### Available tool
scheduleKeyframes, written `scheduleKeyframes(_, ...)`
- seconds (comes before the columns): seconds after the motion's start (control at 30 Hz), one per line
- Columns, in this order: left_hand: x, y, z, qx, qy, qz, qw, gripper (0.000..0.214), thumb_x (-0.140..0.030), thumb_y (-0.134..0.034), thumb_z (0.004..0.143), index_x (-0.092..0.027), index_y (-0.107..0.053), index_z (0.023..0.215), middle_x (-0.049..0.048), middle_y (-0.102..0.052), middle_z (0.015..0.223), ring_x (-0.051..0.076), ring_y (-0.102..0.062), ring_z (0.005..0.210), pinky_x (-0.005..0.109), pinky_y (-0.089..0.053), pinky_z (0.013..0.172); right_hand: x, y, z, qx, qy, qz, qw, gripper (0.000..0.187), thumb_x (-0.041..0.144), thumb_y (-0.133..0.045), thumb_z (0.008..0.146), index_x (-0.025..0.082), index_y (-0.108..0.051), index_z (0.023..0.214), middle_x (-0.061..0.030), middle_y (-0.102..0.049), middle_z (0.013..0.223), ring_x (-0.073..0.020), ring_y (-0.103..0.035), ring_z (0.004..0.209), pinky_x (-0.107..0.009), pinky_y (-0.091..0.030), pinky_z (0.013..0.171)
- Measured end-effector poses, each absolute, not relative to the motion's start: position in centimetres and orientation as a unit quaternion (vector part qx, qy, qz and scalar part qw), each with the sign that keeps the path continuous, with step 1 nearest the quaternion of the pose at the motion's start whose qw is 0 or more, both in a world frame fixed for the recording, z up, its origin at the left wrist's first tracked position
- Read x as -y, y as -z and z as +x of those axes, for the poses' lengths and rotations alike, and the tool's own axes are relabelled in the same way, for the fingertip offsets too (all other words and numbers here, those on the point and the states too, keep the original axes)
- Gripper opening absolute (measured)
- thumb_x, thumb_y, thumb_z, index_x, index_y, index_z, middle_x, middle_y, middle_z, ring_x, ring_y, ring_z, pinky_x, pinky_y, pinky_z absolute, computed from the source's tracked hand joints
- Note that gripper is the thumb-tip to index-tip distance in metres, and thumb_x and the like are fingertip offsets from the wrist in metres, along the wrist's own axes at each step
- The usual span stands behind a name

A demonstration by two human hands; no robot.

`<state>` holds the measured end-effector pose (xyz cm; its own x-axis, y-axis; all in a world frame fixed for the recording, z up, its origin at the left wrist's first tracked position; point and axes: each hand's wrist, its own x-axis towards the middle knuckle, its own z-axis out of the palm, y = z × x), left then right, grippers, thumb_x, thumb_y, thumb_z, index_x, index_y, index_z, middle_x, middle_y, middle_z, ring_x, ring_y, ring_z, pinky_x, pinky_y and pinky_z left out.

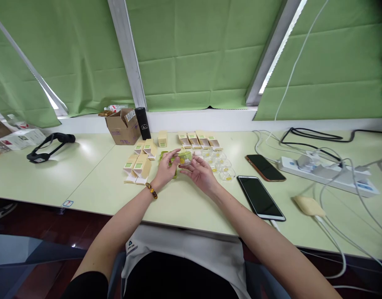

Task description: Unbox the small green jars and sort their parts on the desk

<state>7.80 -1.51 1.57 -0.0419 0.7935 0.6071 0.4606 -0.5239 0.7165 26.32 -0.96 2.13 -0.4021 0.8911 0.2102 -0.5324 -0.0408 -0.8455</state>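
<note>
My left hand and my right hand meet over the table, both closed around a small clear plastic case with a green-yellow insert. A beaded bracelet sits on my left wrist. Several small beige boxes lie to the left of my hands, and a row of more beige boxes stands behind them. Several clear plastic cases with yellow pieces lie just right of my right hand.
A cardboard box and a black cylinder stand at the back. Two phones lie to the right, with a power strip and tangled cables. A black headset lies at the left.
</note>
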Motion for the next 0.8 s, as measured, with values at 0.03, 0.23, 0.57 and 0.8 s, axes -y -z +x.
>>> scheduleKeyframes(0.03,1.6,-1.6,7.9,-0.457,-0.559,0.670,0.170,0.056,-0.062,-0.057,0.101,-0.021,-0.067,0.138,0.0138,-0.072,0.123,0.024,-0.069,0.117,0.038,-0.056,0.100,0.8,-2.1,26.3,0.464,-0.685,-0.196,0.527,0.047,0.053,-0.090,0.073,0.028,-0.063,0.101,-0.0023,-0.077,0.101,-0.0262,-0.079,0.090,-0.052,-0.065,0.088)
scheduleKeyframes(0.23,2.0,-1.9,8.7,-0.358,-0.586,0.621,0.378,0.069,-0.059,-0.080,0.086,-0.019,-0.062,0.139,0.0159,-0.070,0.134,0.027,-0.068,0.123,0.037,-0.057,0.098,0.5,-1.6,25.9,0.515,-0.540,-0.267,0.609,0.056,0.050,-0.094,0.067,0.026,-0.065,0.109,-0.0037,-0.068,0.112,-0.0216,-0.072,0.096,-0.046,-0.068,0.088)
scheduleKeyframes(0.57,3.0,-2.9,8.9,-0.244,-0.579,0.565,0.535,0.074,-0.031,-0.095,0.072,-0.021,-0.060,0.137,0.0095,-0.075,0.113,0.024,-0.073,0.105,0.035,-0.058,0.092,2.1,-1.4,26.0,0.694,-0.210,-0.228,0.650,0.042,0.025,-0.073,0.091,0.032,-0.059,0.130,-0.0100,-0.060,0.128,-0.0281,-0.062,0.119,-0.046,-0.065,0.088)
scheduleKeyframes(0.8,3.0,-3.2,9.3,-0.349,-0.625,0.621,0.318,0.053,-0.023,-0.091,0.073,-0.022,-0.067,0.120,0.0108,-0.070,0.132,0.023,-0.066,0.114,0.034,-0.054,0.091,2.3,-1.7,26.1,0.682,-0.289,-0.220,0.635,0.042,0.030,-0.070,0.094,0.032,-0.056,0.133,-0.0103,-0.057,0.137,-0.0282,-0.061,0.130,-0.051,-0.062,0.104)
